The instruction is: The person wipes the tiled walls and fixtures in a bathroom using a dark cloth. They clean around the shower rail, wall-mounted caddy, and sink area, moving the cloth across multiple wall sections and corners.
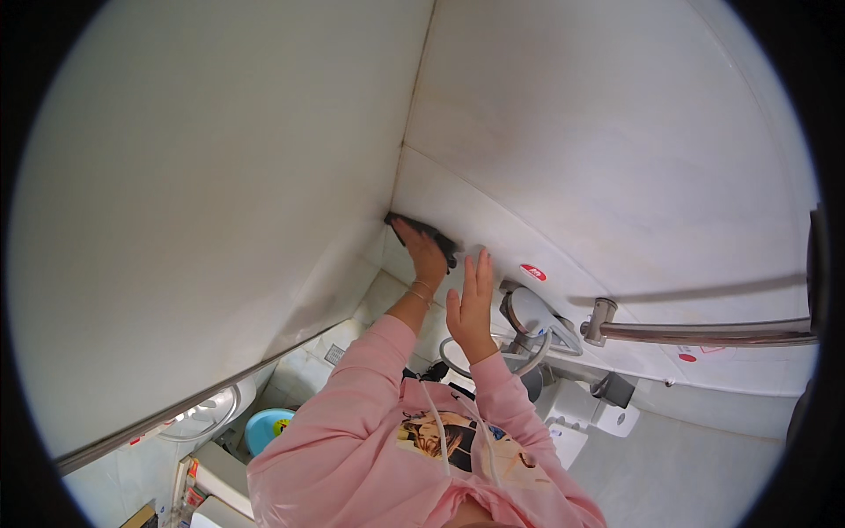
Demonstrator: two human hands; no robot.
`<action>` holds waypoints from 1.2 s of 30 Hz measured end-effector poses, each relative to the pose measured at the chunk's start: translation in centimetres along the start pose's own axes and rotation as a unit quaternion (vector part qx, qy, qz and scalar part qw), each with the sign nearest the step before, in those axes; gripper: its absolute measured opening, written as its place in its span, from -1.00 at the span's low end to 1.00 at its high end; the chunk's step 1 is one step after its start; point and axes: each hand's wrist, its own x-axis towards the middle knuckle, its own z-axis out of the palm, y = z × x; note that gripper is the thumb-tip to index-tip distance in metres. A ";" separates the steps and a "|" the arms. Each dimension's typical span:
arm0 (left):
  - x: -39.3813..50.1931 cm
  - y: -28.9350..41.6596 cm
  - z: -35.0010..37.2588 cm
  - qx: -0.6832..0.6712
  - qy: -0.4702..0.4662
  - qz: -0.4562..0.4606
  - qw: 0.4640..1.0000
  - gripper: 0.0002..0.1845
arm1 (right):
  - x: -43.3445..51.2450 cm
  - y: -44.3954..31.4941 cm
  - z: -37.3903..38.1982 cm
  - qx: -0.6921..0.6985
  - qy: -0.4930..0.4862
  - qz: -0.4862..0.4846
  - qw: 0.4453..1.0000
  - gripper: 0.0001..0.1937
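My left hand (422,249), with a thin bracelet at the wrist, presses a dark cloth (441,239) against the white wall panel (502,158) by the corner. The cloth lies under my fingers and palm. To its right, my right hand (474,303) is raised with its fingers extended and apart, holding nothing. Whether its fingertips touch the wall, I cannot tell. A red oval sticker (533,272) is on the wall to the right of that hand. Just below the sticker is a chrome-and-white shower fitting (531,310) with a looping hose (538,360).
A chrome rail (706,333) runs along the wall at right, above a white dispenser (571,404). A large pale panel (198,198) with a metal lower edge fills the left. At lower left are a blue basin (264,429), a floor drain (334,354) and a white cabinet (221,472).
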 end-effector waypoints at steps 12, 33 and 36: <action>3.1 15.1 -0.2 0.025 0.047 0.117 0.992 -0.16 | -0.6 -2.7 -4.2 0.037 -0.014 -0.014 0.999 -0.33; -4.6 21.3 4.6 0.155 -0.040 0.451 0.878 -0.35 | -5.6 -1.7 -12.2 -0.044 0.146 -0.035 0.988 -0.33; -5.9 21.4 3.3 0.221 -0.143 0.428 0.865 -0.42 | -6.6 -1.1 -12.9 -0.058 0.164 -0.029 0.984 -0.34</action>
